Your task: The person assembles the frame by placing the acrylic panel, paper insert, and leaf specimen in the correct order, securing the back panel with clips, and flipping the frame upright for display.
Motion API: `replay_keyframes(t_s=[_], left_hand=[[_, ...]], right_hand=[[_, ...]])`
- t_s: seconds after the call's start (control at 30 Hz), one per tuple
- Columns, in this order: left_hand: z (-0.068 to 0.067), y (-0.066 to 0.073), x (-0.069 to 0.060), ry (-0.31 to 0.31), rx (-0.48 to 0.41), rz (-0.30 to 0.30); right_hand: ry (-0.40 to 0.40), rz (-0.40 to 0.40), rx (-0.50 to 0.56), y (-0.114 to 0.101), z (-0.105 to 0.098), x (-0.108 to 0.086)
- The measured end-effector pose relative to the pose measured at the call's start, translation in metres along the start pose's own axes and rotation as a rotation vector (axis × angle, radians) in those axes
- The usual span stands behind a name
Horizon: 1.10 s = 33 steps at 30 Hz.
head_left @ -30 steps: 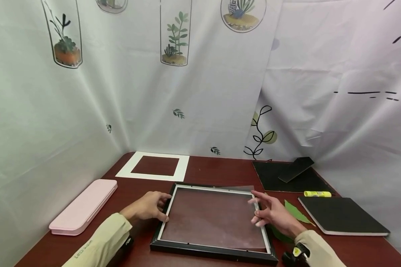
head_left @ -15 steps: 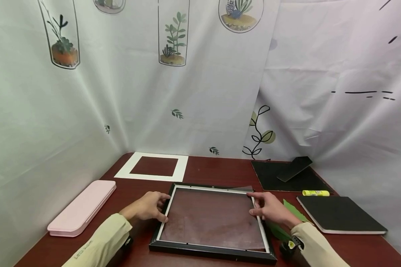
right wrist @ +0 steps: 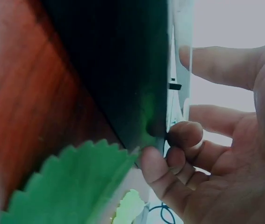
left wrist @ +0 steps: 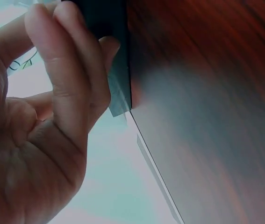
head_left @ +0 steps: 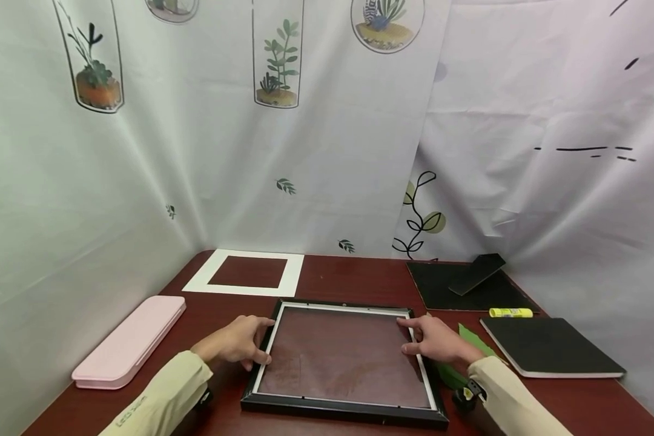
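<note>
A black picture frame [head_left: 343, 410] with a whitish inner lip lies on the table, with a clear sheet [head_left: 340, 357] inside it. At the frame's left side my left hand [head_left: 235, 342] grips the border, thumb on the inner lip. My right hand [head_left: 441, 340] holds the opposite side, thumb and index finger reaching over the lip onto the sheet's edge. In the right wrist view, other fingertips [right wrist: 155, 168] curl against the dark outer side of the frame [right wrist: 118, 60]. The left wrist view shows fingers [left wrist: 69, 88] beside the dark border [left wrist: 106, 21].
Green leaves [head_left: 475, 340] lie under and beside the right forearm. To the right are a black-covered book [head_left: 550, 348], a yellow glue stick [head_left: 511, 313] and a black backing board [head_left: 436, 284] with its stand. A white mat [head_left: 291, 272] and pink case [head_left: 131, 342] lie left.
The clear sheet's corner, which stuck out past the frame's top right, has dropped inside the frame. My right hand's fingers have closed onto the right border; the left hand stays at its side.
</note>
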State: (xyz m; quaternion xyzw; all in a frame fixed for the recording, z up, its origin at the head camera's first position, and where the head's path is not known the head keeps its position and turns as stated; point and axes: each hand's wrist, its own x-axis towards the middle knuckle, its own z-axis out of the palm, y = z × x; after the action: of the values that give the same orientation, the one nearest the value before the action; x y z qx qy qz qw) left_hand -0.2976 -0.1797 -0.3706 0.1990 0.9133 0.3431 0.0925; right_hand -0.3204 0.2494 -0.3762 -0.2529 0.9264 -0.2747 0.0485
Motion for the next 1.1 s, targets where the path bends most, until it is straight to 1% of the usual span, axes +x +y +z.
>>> replay_keyframes(t_s=[0.1, 0.2, 0.23, 0.33, 0.47, 0.53, 0.63, 0.8, 0.87, 0.93, 1.1], left_hand=[[0.002, 0.002, 0.001, 0.004, 0.002, 0.009], [0.004, 0.003, 0.004, 0.008, 0.019, 0.016], [0.005, 0.003, 0.005, 0.010, 0.030, 0.018], [0.008, 0.003, 0.009, 0.022, 0.059, 0.021], [0.010, 0.003, 0.016, 0.038, 0.077, 0.017], [0.010, 0.003, 0.021, 0.040, 0.078, 0.013], [0.008, 0.003, 0.028, 0.038, 0.085, 0.004], [0.006, 0.003, 0.037, 0.043, 0.077, -0.015], [0.006, 0.003, 0.037, 0.039, 0.071, -0.016], [0.007, 0.003, 0.036, 0.030, 0.065, -0.016], [0.006, 0.002, 0.032, 0.017, 0.084, -0.002]], right_hand=[[-0.034, -0.015, -0.036, 0.001, -0.001, 0.002], [-0.043, 0.033, -0.057, 0.001, 0.000, 0.004], [-0.037, 0.056, -0.065, 0.001, 0.000, 0.005], [0.016, 0.122, -0.138, -0.001, 0.001, 0.007], [0.053, 0.185, -0.209, -0.003, 0.001, 0.009], [0.048, 0.217, -0.194, -0.002, 0.000, 0.011], [0.043, 0.256, -0.129, 0.003, -0.002, 0.016], [0.048, 0.261, -0.091, 0.011, -0.010, 0.024], [0.048, 0.250, -0.098, 0.013, -0.013, 0.025], [0.045, 0.260, -0.085, 0.015, -0.014, 0.025], [0.037, 0.264, -0.086, 0.014, -0.017, 0.023]])
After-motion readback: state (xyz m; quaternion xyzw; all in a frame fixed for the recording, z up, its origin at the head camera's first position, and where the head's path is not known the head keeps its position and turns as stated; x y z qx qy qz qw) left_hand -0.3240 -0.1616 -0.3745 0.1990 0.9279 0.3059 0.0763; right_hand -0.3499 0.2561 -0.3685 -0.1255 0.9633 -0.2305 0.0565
